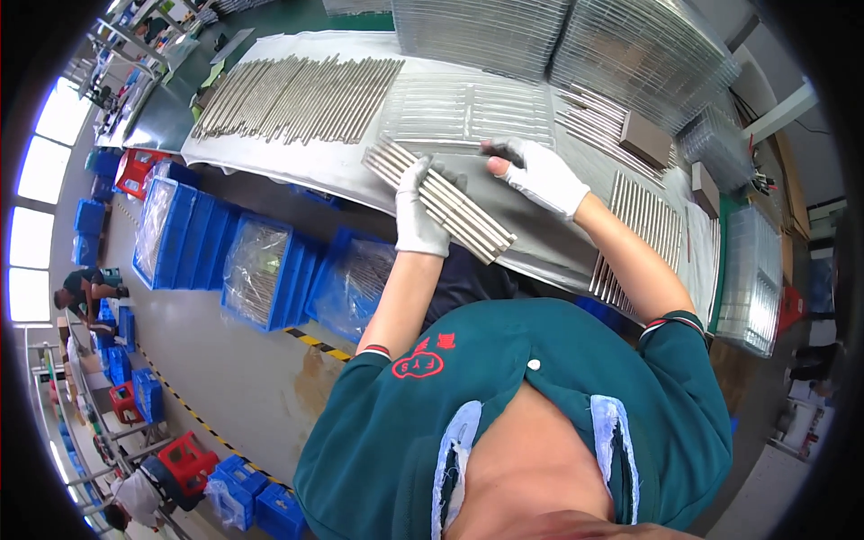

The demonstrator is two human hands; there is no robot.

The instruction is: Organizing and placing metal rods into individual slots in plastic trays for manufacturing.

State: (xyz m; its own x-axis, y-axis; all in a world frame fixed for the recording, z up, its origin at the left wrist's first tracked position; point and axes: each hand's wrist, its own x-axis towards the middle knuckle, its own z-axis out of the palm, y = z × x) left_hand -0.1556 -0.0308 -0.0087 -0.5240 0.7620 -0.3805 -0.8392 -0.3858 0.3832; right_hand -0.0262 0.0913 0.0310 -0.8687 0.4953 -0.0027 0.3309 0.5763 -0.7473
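Note:
My left hand (421, 211), in a white glove, is wrapped round a bundle of shiny metal rods (468, 220). The bundle is held slantwise over the table's front edge. To its right, my right hand (544, 180) hovers over the table in a white glove with dark fingertips and a bare thumb tip. Its fingers are a little apart and nothing shows in them. Just beyond both hands lies a clear plastic tray (468, 110) with long slots.
A long row of metal rods (297, 99) covers the cloth at the left. More rods (639, 234) lie at the right, near a brown block (645, 137). Stacked clear trays (481, 31) rise at the back. Blue crates (261, 270) stand on the floor at the left.

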